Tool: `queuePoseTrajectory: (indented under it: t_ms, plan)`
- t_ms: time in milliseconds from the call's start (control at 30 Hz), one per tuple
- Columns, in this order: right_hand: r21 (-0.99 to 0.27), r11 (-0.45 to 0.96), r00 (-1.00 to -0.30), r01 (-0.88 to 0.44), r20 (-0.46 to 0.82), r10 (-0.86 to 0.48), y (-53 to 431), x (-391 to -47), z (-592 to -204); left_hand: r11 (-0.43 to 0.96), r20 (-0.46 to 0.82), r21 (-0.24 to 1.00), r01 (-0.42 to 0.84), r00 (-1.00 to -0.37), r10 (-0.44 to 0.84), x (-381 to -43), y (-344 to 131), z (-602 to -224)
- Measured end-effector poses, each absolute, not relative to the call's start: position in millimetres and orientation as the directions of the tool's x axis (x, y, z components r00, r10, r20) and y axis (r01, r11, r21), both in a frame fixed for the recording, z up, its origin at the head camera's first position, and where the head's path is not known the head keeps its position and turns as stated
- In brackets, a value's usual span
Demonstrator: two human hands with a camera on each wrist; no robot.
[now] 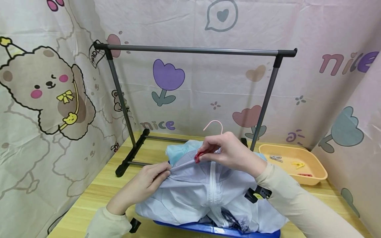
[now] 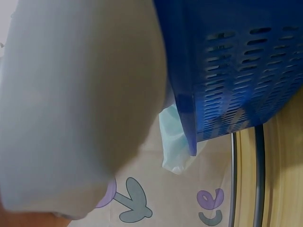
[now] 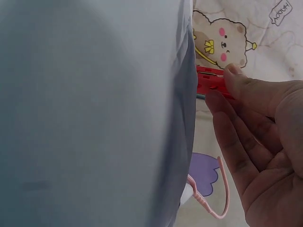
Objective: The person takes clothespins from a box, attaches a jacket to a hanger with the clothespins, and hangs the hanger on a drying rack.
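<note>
A light grey-lavender zip-up jacket [image 1: 184,195] lies over a blue basket [image 1: 190,227] and has a pink hanger [image 1: 215,121] at its collar, the hook sticking up. My right hand [image 1: 230,152] pinches a red clothespin [image 3: 210,82] between thumb and fingers, close against the collar. In the right wrist view the clothespin's far end meets the fabric edge; whether it bites the cloth I cannot tell. My left hand [image 1: 144,181] grips the jacket's cloth at the left shoulder, with its fingertips partly hidden. Pale blue cloth [image 1: 177,150] shows behind the jacket.
Behind the basket stands a grey metal clothes rack [image 1: 190,50] with black feet [image 1: 131,155]. A yellow tray [image 1: 319,168] at the right holds grey, yellow and red clothespins. Dark printed cloth [image 1: 232,219] shows at the basket's front. Patterned curtains surround the wooden table [image 1: 89,201].
</note>
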State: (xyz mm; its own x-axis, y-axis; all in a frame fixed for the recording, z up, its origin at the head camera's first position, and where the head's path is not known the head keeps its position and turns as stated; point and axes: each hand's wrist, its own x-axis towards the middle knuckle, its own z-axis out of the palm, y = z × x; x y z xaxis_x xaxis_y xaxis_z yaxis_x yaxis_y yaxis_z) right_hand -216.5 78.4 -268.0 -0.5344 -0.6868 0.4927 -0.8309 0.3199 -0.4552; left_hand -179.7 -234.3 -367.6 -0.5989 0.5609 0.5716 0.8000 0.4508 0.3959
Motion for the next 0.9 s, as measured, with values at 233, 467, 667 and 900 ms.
queuePoseTrajectory:
  t_ms: [233,467,667,900]
  plan:
    - [-0.464,0.329,-0.538,-0.822,0.449,-0.713,72,-220,-266,0.458,0.567,0.399,0.794,-0.606,0.558,-179,-235,-368]
    - [-0.483,0.315,-0.529,-0.817,0.412,-0.742,70,-223,-265,0.461,0.563,0.403,0.791,-0.611,0.556,-179,-235,-368]
    - [-0.487,0.327,-0.535,-0.81,0.385,-0.752,68,-225,-264,0.453,0.571,0.398,0.798,-0.602,0.558,-179,-236,-368]
    - [-0.489,0.332,-0.537,-0.807,0.374,-0.756,65,-226,-263,0.45,0.57,0.403,0.797,-0.603,0.558,-179,-236,-368]
